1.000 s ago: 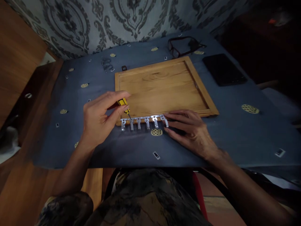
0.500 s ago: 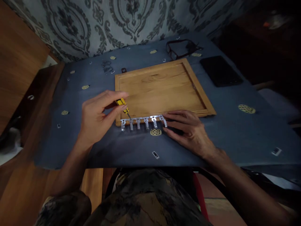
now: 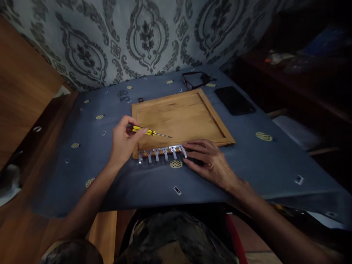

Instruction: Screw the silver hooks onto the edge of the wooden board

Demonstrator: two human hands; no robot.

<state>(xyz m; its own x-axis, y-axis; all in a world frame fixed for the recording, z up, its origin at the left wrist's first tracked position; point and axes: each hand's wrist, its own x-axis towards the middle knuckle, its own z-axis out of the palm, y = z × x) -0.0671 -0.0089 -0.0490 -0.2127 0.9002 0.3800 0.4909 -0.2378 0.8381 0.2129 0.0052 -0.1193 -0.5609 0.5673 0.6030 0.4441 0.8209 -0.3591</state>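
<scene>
In my left hand (image 3: 123, 140) is a screwdriver (image 3: 147, 131) with a yellow and black handle, pinched between thumb and fingers. Its thin shaft points right, above the lower part of a framed wooden board (image 3: 170, 121). Along the board's near edge lies a silver metal hook rail (image 3: 161, 150) with several hooks hanging over the side. My right hand (image 3: 210, 160) grips the rail's right end, fingers on top and thumb below. The screwdriver tip is apart from the rail.
Beyond the board lie eyeglasses (image 3: 196, 80) and a black phone (image 3: 234, 100). Small loose metal pieces (image 3: 124, 96) and a small dark square item (image 3: 140, 99) rest behind its left corner. A blue patterned cloth (image 3: 231, 183) covers the table; a patterned curtain (image 3: 148, 33) hangs behind.
The screwdriver has come up off the rail's left part and turned from pointing down to pointing right. My right hand stays at the rail's end. The view has shifted.
</scene>
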